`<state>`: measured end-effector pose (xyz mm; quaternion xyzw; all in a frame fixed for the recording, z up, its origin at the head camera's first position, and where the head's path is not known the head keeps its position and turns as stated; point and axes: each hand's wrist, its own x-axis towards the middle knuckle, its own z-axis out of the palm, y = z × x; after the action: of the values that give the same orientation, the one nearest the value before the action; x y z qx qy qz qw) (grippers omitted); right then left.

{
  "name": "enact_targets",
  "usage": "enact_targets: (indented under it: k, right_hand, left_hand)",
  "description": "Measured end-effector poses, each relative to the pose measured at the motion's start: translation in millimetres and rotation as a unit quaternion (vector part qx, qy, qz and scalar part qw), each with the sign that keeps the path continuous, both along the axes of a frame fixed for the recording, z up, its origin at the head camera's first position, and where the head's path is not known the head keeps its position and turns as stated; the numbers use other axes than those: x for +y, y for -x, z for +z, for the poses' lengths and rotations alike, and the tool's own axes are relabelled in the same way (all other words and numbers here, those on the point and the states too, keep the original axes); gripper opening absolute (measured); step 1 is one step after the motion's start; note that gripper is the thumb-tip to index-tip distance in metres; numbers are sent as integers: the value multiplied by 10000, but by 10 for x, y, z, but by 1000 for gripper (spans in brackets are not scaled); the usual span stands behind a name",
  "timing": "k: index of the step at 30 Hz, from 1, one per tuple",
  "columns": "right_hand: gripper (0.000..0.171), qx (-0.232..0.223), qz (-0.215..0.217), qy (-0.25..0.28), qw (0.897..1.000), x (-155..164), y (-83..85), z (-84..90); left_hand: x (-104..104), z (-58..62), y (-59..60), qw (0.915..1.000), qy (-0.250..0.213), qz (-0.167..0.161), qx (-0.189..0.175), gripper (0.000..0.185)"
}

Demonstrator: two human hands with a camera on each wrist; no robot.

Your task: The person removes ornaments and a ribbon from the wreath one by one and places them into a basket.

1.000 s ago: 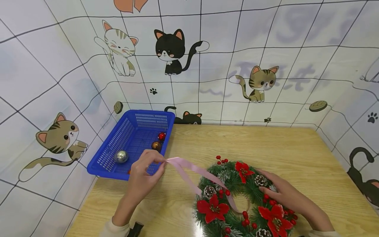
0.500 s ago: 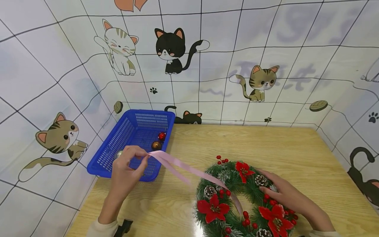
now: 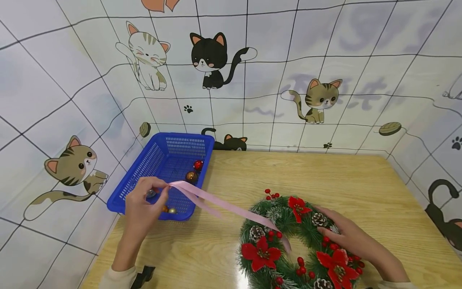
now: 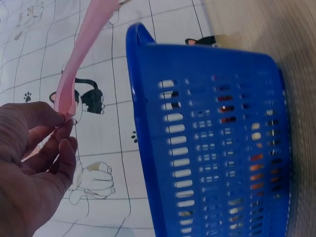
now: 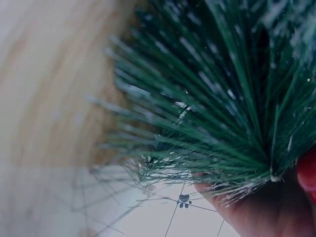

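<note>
Our left hand [image 3: 142,204] pinches the pink ribbon [image 3: 223,205], which runs right to the wreath [image 3: 288,233]; our right hand [image 3: 355,241] rests flat there.

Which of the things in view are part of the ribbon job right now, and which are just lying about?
In use:
- left hand, pinching the pink satin ribbon
- right hand, resting on the green pine wreath with red flowers and pinecones

Lying about:
- blue plastic mesh basket
- red bauble, bronze bauble inside the basket
- wooden table
</note>
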<state>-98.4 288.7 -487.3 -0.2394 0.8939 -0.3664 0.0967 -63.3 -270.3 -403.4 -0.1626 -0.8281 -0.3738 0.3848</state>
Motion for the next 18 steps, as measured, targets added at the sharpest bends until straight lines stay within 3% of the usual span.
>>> enact_targets:
  k: [4, 12, 18]
  right_hand:
    - [66, 10, 10, -5, 10000, 0, -6, 3]
    - [66, 16, -2, -20, 10000, -10, -14, 12]
    - [67, -6, -9, -21, 10000, -15, -11, 13]
  left_hand:
    - [-70, -6, -7, 9994, 34, 318, 120, 27]
    - [-167, 4, -81, 9938, -39, 1073, -275, 19]
    - [-244, -14, -94, 9890, -342, 1376, -431, 14]
